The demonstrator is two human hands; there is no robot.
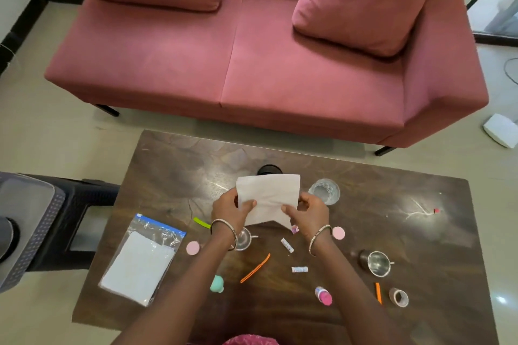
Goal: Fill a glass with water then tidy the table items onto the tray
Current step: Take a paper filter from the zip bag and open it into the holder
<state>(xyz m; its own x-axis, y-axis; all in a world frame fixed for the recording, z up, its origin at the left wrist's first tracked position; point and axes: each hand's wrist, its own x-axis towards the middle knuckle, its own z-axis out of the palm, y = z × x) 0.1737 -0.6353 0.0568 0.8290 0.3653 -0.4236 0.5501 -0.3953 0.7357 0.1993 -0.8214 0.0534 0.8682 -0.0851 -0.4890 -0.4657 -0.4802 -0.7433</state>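
Observation:
Above the middle of the dark wooden table (420,232) I hold a white paper napkin (269,196) with both hands. My left hand (231,209) pinches its left edge and my right hand (308,211) pinches its lower right edge. A clear glass (324,191) with water stands just right of the napkin. Scattered below my hands are a small steel cup (243,238), two pink lids (193,247) (338,233), an orange strip (255,268), small wrapped sweets (287,245) and a teal object (217,284).
A zip bag with white sheets (140,260) lies at the table's left. A steel cup (377,263), tape roll (398,297), orange pencil (378,292) and pink-capped bottle (323,295) sit right. A dark round lid (269,169) lies behind the napkin. A pink sofa (252,64) faces me; a black stool (70,218) stands left.

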